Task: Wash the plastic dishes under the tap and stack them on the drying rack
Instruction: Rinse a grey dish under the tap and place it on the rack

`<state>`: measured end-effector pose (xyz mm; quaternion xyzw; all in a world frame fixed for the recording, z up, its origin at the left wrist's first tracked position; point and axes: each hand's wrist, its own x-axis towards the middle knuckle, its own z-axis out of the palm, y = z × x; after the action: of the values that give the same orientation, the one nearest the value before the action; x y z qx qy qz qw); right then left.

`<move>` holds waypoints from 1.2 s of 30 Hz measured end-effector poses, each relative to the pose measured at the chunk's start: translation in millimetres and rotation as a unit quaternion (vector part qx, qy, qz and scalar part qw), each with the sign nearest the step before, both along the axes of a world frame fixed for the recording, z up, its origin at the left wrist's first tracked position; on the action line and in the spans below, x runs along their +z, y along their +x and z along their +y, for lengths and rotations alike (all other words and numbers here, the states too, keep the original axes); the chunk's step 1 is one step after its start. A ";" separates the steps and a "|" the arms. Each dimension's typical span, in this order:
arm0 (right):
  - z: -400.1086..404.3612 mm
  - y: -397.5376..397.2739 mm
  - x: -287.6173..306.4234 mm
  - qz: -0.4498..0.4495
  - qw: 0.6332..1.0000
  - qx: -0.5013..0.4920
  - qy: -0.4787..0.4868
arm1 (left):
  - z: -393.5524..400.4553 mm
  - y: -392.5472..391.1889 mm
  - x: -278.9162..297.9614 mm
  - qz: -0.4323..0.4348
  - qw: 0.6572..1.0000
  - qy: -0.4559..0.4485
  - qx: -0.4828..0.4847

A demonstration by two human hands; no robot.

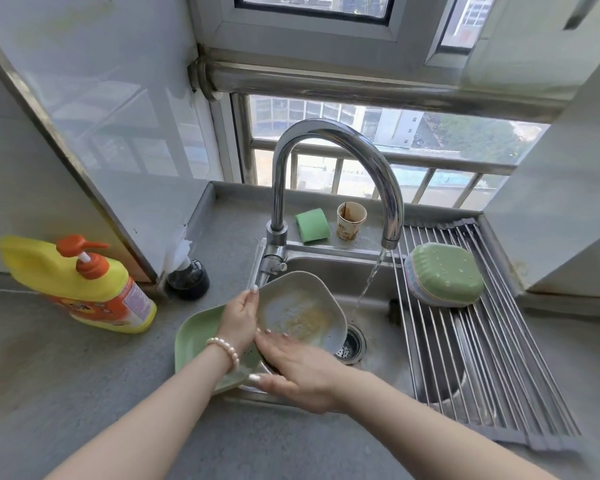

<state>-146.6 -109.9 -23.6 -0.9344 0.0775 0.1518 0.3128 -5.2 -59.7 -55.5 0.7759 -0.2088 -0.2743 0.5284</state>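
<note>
A pale grey plastic dish [300, 311] smeared with brown residue is tilted over the steel sink [329, 266]. My left hand [239, 315] grips its left rim. My right hand [293, 367] lies below it with straight fingers touching its lower edge. A green plastic dish [194, 341] rests on the sink's left edge, under my left wrist. Water runs from the tap [329, 161] to the right of the grey dish, missing it. Washed dishes, green on top [445, 271], are stacked upside down on the drying rack [482, 358].
A yellow detergent bottle [94, 285] with an orange pump lies on the counter at left. A dark bottle [187, 278] stands by the wall. A green sponge [311, 225] and a stained paper cup [350, 220] sit behind the sink. The drain strainer [352, 344] is below the stream.
</note>
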 end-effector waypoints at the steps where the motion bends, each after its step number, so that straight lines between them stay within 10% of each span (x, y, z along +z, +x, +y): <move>1: -5.7 -11.0 1.0 0.001 0.999 0.029 -0.018 | 3.3 4.6 -1.3 -0.013 1.000 0.010 -0.002; 7: -43.2 -15.4 -9.6 0.072 0.971 -0.031 -0.227 | 2.0 -3.3 -4.9 -0.019 0.999 0.028 0.010; 14: 3.9 -11.0 -20.7 -0.103 0.991 -0.067 0.051 | 0.6 -16.9 4.1 -0.098 0.993 0.022 0.059; 22: -58.4 -29.0 -47.5 -0.241 0.918 -0.086 -0.303 | -1.3 -4.2 16.5 -0.126 0.990 0.033 0.052; 27: -17.5 -21.3 -41.9 -0.304 0.931 -0.088 -0.180 | -9.5 -6.4 24.3 -0.157 0.984 0.036 0.079; 36: -60.3 -23.6 -44.6 -0.313 0.868 -0.062 -0.380 | -7.3 13.2 41.3 0.012 0.999 0.031 0.040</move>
<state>-170.2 -170.3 -68.2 -0.9729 0.0850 -0.2090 -0.0499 8.1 -67.0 -14.2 0.7961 -0.1627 -0.2683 0.5175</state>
